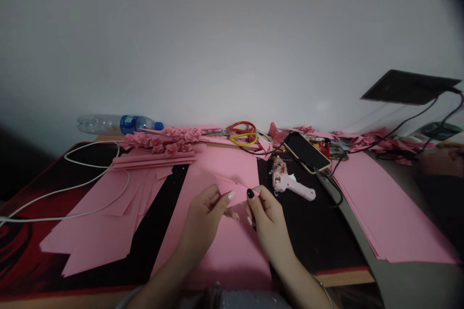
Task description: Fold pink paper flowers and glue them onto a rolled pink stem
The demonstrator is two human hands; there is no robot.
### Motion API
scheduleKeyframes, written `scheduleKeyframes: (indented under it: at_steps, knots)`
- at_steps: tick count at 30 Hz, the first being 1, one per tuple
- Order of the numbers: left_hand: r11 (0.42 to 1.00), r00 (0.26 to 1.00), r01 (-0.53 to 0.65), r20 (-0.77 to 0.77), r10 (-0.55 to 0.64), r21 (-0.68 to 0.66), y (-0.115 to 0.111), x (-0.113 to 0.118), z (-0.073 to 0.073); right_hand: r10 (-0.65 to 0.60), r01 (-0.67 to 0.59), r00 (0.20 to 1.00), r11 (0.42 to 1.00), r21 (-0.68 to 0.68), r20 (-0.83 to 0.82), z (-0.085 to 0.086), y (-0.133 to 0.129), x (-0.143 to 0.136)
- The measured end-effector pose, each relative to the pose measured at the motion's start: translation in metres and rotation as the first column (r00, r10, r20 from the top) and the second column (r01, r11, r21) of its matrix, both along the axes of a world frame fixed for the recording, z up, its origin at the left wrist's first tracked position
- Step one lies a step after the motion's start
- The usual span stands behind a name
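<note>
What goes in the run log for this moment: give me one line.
left hand: pinching small pink paper | right hand: pinching it too | beneath hands: large pink sheet | to the right: glue gun, phone

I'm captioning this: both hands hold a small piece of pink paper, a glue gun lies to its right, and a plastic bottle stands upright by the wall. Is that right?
No: the head view shows the plastic bottle lying on its side by the wall. The left hand and right hand hold the piece of pink paper, with the glue gun to its right.
</note>
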State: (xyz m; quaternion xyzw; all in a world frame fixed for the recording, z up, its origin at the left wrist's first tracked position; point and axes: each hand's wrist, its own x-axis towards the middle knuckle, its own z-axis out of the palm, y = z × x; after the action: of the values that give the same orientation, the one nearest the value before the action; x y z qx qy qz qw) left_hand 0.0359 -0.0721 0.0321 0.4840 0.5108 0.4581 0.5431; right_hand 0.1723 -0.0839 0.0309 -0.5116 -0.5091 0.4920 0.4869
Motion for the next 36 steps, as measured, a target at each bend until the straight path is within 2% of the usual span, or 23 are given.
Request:
scheduleKeyframes:
  at_steps: [6, 10, 13, 18, 21, 24, 26, 31, 36]
  knots:
    - [0.998, 0.995, 0.014, -0.101, -0.008, 0.059, -0.004, -0.004, 0.003, 0.023, -0.025, 0.998, 1.0, -0.018, -0.057, 0.004, -0.003, -0.002]
    - [0.994, 0.985, 0.076, -0.159, -0.063, 0.076, -0.003, -0.006, 0.004, -0.022, 0.02, 0.998, 0.999, 0.035, 0.051, 0.005, -0.003, 0.0]
    - [0.987, 0.965, 0.137, -0.239, -0.113, 0.086, -0.003, -0.007, 0.003, 0.031, -0.036, 0.99, 0.999, 0.037, 0.139, 0.004, -0.002, 0.002]
    - [0.979, 0.943, 0.177, -0.302, -0.139, 0.102, -0.003, -0.009, 0.002, 0.063, -0.063, 0.992, 0.998, -0.002, 0.112, 0.003, 0.001, 0.003]
    - [0.983, 0.963, 0.132, -0.25, -0.097, 0.125, -0.003, -0.009, 0.001, 0.055, -0.056, 0.998, 0.998, -0.04, -0.021, 0.002, 0.002, 0.002]
    - [0.987, 0.989, 0.06, -0.146, -0.037, 0.152, -0.003, -0.009, -0.001, 0.079, -0.099, 0.975, 0.991, -0.089, -0.209, 0.002, 0.002, 0.0]
    - [0.987, 0.994, 0.035, -0.111, -0.018, 0.155, -0.003, -0.01, -0.002, 0.096, -0.131, 0.956, 0.985, -0.11, -0.276, 0.002, 0.002, -0.001]
    - [0.989, 0.989, -0.001, -0.147, 0.022, 0.145, -0.004, -0.011, -0.001, 0.098, -0.133, 0.956, 0.984, -0.114, -0.275, 0.001, 0.001, -0.001]
    - [0.987, 0.975, -0.044, -0.21, 0.076, 0.153, -0.005, -0.012, 0.0, 0.078, -0.085, 0.989, 0.995, -0.048, -0.124, 0.002, 0.0, 0.0]
